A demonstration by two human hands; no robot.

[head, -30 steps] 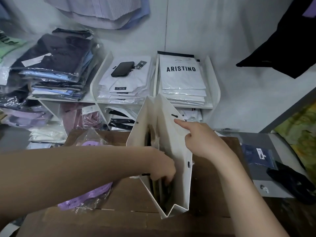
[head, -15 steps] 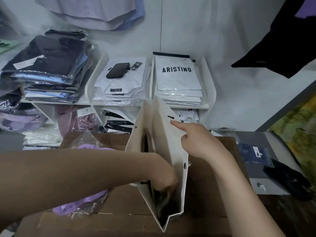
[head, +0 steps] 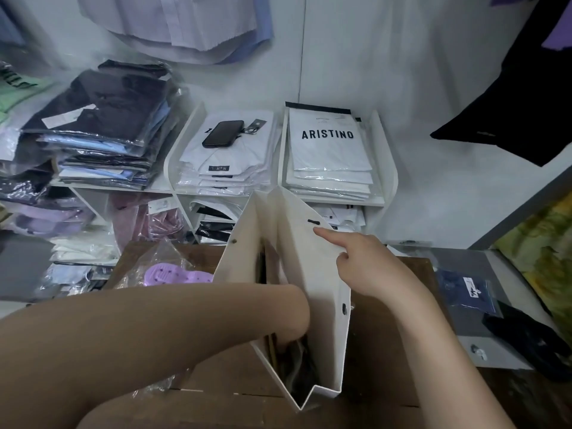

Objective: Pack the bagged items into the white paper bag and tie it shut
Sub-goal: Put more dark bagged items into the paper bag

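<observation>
The white paper bag (head: 312, 292) stands upright near the middle of the brown tabletop (head: 387, 351), mouth open. The right hand (head: 371, 267) pinches the rim of its right wall, index finger straight, the other fingers curled. The left hand (head: 294, 320) is sunk past the wrist among the dark bagged items (head: 297, 370) inside; I cannot tell its grip. A purple bagged item (head: 178, 275) lies towards the tabletop's far left corner

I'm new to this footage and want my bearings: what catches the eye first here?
A white paper bag stands open at the centre on a brown tabletop, the left forearm reaching down into it and the right hand holding its rim. Behind, white shelves carry stacked bagged shirts, one pack reading ARISTINO, with a black phone on the neighbouring stack.
</observation>
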